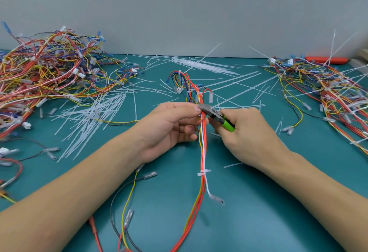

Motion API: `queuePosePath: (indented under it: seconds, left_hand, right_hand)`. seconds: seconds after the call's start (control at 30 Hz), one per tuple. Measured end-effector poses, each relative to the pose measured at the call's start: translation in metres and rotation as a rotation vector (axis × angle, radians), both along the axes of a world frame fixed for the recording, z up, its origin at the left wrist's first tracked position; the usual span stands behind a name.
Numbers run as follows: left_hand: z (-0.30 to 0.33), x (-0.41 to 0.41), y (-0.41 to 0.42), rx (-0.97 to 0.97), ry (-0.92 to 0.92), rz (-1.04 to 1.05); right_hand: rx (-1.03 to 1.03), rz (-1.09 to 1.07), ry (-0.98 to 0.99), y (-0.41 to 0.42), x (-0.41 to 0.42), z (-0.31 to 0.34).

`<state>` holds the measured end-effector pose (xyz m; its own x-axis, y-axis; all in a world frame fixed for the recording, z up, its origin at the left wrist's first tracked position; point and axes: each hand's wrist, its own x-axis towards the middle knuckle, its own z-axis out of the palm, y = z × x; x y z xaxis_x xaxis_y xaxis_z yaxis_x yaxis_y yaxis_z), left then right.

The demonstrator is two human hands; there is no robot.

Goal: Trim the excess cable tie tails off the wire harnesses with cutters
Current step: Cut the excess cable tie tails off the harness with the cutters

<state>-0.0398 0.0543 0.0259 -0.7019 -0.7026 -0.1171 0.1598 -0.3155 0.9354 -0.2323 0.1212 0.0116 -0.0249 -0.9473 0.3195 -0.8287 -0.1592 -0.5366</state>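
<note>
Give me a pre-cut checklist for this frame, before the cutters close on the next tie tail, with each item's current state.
1. Harness held steady: ok, the left hand grips the bundle just below the cutter head.
2. Cutters in hand: ok, the right hand holds the green handles.
3. Cutter head at the bundle: ok, its tip sits against the wires beside the left thumb.
4. Blades on a tie tail, not a wire: cannot tell, the contact spot is too small and partly hidden.
5. Left fingers clear of the blades: not ok, the thumb tip is right next to the head.
6. Lower tie trimmed: ok, only a short stub shows.
</note>
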Motion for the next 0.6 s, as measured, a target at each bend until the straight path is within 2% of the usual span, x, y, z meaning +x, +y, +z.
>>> queuePosePath:
  seconds: [0.13,0.6]
  left_hand:
    - [-0.0003,0.0000,-0.0003,0.002,-0.005,0.007]
    - [-0.0060,0.0004,-0.0055,0.015,0.020,-0.014]
  right_hand:
    - [-0.069,0.020,0.032,0.0000,-0.0001,-0.0015]
    - [-0.030,0.023,0.037,-0.0028,-0.0032,-0.0004]
